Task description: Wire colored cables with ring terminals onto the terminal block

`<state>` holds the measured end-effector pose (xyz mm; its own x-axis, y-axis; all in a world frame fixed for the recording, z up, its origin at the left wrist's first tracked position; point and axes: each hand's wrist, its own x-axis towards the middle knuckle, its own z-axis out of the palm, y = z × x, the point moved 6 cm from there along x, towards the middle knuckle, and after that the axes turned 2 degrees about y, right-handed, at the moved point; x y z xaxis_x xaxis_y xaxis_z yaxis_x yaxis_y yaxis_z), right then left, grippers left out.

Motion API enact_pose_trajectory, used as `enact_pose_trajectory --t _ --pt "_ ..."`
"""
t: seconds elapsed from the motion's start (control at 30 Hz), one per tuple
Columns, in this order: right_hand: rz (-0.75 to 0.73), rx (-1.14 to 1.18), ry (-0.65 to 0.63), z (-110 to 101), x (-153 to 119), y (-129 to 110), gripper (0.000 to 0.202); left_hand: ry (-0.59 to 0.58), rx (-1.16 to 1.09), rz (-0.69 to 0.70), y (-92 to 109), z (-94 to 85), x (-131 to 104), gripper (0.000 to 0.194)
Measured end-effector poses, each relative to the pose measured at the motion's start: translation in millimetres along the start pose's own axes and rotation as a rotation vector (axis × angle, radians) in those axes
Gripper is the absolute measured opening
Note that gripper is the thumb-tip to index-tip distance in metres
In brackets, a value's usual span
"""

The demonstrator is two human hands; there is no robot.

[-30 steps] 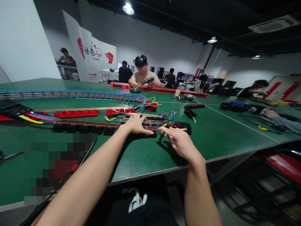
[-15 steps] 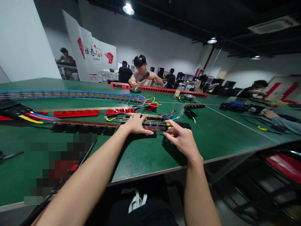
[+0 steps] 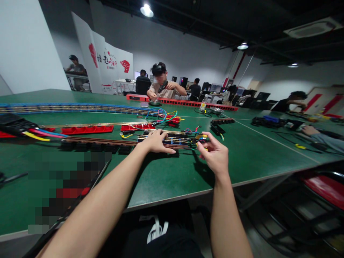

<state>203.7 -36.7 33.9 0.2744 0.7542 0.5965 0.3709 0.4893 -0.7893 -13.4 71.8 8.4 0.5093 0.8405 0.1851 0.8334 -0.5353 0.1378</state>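
My left hand (image 3: 153, 141) lies palm down across a rail assembly (image 3: 177, 142) of copper-coloured strips and black and blue holders. Its fingers are spread, with the thumb stretched out along the near edge. At the assembly's right end, my right hand (image 3: 214, 153) has thumb and fingers curled round a small dark end piece with yellow parts (image 3: 200, 137). The fingers partly hide that piece. Thin coloured wires (image 3: 195, 129) show beside it. A yellow wire with a ring terminal (image 3: 126, 135) lies left of my left hand.
Red channel pieces (image 3: 87, 129) and a curved blue rail (image 3: 80, 107) lie farther back. A black connector with thick cables (image 3: 16, 125) is at left. Across the green table (image 3: 166, 179), a co-worker (image 3: 163, 84) holds a power drill. A black bracket (image 3: 217, 128) lies at right.
My right hand has moved right and slightly up, and the yellow parts at its fingers have shifted right with it. More wires show at the rail's end. My left hand has stayed in place.
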Motion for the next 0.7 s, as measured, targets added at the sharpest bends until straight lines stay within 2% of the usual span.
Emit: enact_pose_trajectory --t 0.17,0.33,0.53,0.7 --pt "-0.037 -0.035 0.002 0 0 -1 0.045 -0.004 0.006 -0.008 0 0.0 0 0.112" --pt "-0.051 -0.043 -0.006 1 -1 0 0.052 -0.001 0.006 -0.006 0 0.9 1 0.112" --pt "-0.083 -0.036 0.086 -7 -1 -5 0.06 0.013 0.0 0.008 -1 1.3 1 0.11" --pt "-0.1 0.012 0.156 -21 -5 -20 0.057 0.004 0.0 0.006 0 0.7 1 0.11"
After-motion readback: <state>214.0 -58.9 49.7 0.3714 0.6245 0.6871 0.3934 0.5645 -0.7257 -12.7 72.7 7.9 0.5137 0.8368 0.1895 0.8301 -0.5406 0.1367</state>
